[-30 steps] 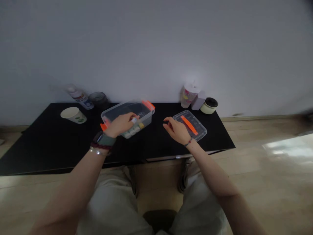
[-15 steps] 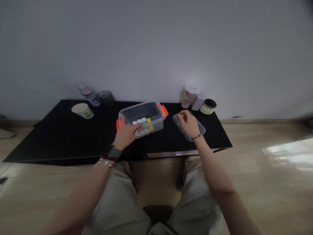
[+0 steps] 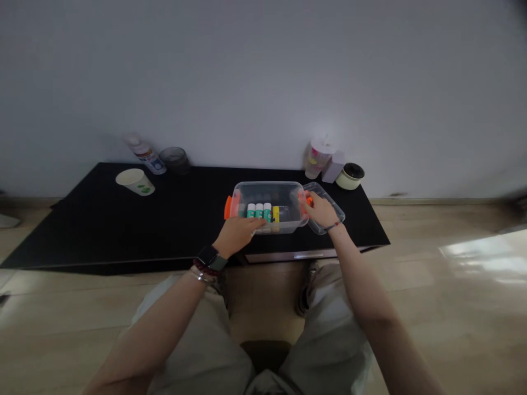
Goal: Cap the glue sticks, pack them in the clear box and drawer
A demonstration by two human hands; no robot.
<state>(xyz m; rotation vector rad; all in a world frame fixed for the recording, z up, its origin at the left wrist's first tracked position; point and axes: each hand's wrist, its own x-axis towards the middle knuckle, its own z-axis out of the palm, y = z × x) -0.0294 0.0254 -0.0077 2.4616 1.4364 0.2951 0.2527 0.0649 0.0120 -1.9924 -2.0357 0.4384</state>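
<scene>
Where discernible, hands (image 3: 237,235) on box (image 3: 289,224)

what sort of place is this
Probably an ordinary indoor room, though home or office I can't tell: a black table stands against a plain wall, a paper cup and a lidded drink cup rest on it.

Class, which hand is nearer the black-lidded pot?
Right. The right hand is in front and left of the pot; the left hand is farther left, at the clear box.
</scene>
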